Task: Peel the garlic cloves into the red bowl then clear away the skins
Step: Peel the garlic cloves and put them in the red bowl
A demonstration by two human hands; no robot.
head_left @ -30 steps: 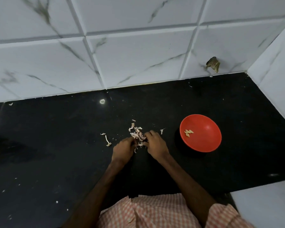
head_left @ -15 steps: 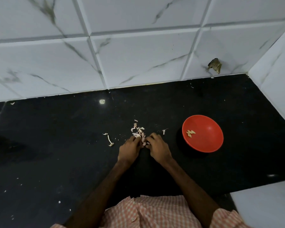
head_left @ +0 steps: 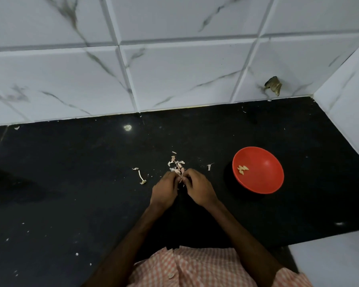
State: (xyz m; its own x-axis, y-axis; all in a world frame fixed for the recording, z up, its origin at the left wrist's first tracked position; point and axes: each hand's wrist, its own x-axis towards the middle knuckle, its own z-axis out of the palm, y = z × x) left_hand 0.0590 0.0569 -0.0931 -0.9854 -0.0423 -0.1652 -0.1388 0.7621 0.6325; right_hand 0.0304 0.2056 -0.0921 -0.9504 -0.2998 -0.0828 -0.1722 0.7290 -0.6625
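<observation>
so the person is at a black counter (head_left: 71, 183) with both hands meeting over the middle of it. the left hand (head_left: 165, 190) and right hand (head_left: 199, 189) have their fingers curled in, fingertips touching, pinching one small garlic clove (head_left: 181, 180) between them. only a pinkish sliver of it shows, so i can't tell how much skin is left on it. just on the far side of the fingertips is a little heap of skins (head_left: 176, 165), with a stray curl of skin (head_left: 141, 177) off to the left and another scrap (head_left: 209, 166) to the right. the red bowl (head_left: 265, 184) sits to the right of the hands, a bit apart, with a few peeled cloves (head_left: 243, 170) lying in it left of centre. my guess is they're mid-peel, with plenty of the job left, since the skins aren't cleared yet. as for handling: a clove is tiny, light and firm, and i'd expect it to get slick once bare, so hold it by the body and pick at the skin from the tip or root end with a nail. the skins look papery and weightless, so i reckon they'd scatter easily. better to sweep them together with the side of a hand than chase each flake.
</observation>
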